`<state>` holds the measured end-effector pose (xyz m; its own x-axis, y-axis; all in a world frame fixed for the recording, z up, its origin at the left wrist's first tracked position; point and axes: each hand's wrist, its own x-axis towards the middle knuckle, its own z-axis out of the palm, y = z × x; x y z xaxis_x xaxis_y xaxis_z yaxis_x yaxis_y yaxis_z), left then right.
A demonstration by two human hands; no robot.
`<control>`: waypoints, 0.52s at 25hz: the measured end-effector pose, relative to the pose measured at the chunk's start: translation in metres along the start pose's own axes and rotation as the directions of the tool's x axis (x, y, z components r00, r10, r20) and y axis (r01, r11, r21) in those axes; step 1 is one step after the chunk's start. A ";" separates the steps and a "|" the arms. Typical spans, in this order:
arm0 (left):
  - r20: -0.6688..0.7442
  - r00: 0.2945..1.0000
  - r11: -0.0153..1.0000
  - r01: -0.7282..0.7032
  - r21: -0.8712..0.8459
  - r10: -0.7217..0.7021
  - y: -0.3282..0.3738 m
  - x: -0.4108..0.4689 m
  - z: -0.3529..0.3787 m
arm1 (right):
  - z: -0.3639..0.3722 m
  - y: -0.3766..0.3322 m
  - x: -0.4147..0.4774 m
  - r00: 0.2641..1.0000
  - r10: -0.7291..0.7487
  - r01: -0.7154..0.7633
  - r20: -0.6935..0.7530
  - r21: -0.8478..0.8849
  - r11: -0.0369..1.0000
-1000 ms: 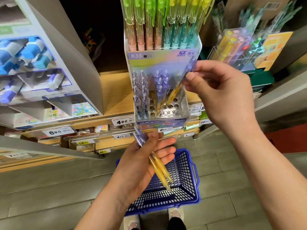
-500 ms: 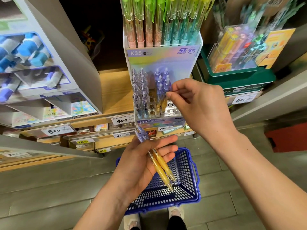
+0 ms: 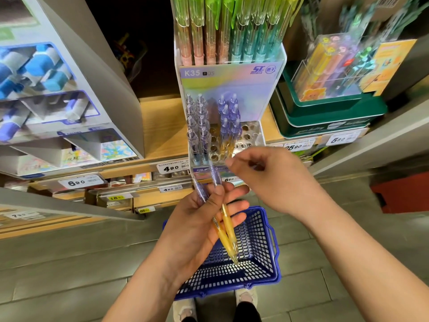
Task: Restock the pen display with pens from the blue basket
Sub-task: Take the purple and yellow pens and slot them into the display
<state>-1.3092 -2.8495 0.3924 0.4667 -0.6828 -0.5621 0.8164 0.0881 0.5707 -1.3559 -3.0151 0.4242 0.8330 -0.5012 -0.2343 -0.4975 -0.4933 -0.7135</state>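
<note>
The clear K35 pen display (image 3: 256,133) stands on the wooden shelf, its lower tier holding two groups of purple-capped pens (image 3: 228,117) and several bare holes. My left hand (image 3: 199,219) sits below the display, palm up, gripping two yellow pens with purple tops (image 3: 224,228). My right hand (image 3: 274,180) hovers just right of those pens, in front of the display's base, fingers loosely curled and holding nothing. The blue basket (image 3: 267,252) rests on the floor under my hands; no pens show inside it.
A grey cardboard display of blue erasers (image 3: 46,89) stands at left. A green stand with a clear pen box (image 3: 329,112) sits at right. Price labels (image 3: 171,168) line the shelf edge. Grey floor tiles and my shoes (image 3: 183,310) are below.
My right hand put its pen into the display's lower tier, let go, and came down beside my left hand. The left hand kept its two pens and rose slightly.
</note>
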 end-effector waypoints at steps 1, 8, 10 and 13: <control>-0.004 1.000 1.000 0.001 0.010 -0.001 0.000 0.000 0.000 | 0.002 -0.001 -0.004 0.992 0.046 -0.054 0.120 0.070 0.996; 0.047 0.999 0.996 0.005 0.086 -0.010 0.000 -0.005 -0.003 | 0.005 -0.004 -0.006 0.983 0.064 -0.103 0.170 0.227 0.968; 0.050 0.999 0.997 0.014 0.081 -0.018 0.000 -0.005 -0.003 | -0.002 -0.008 -0.005 0.997 -0.005 -0.019 0.079 0.293 0.956; -0.005 0.999 0.997 0.044 0.060 -0.044 0.001 -0.004 -0.003 | -0.019 -0.013 0.000 0.983 -0.087 0.155 -0.161 0.481 0.863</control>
<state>-1.3087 -2.8445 0.3935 0.4319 -0.6823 -0.5899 0.8144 0.0140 0.5801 -1.3543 -3.0220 0.4459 0.8235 -0.5639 -0.0622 -0.1835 -0.1610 -0.9698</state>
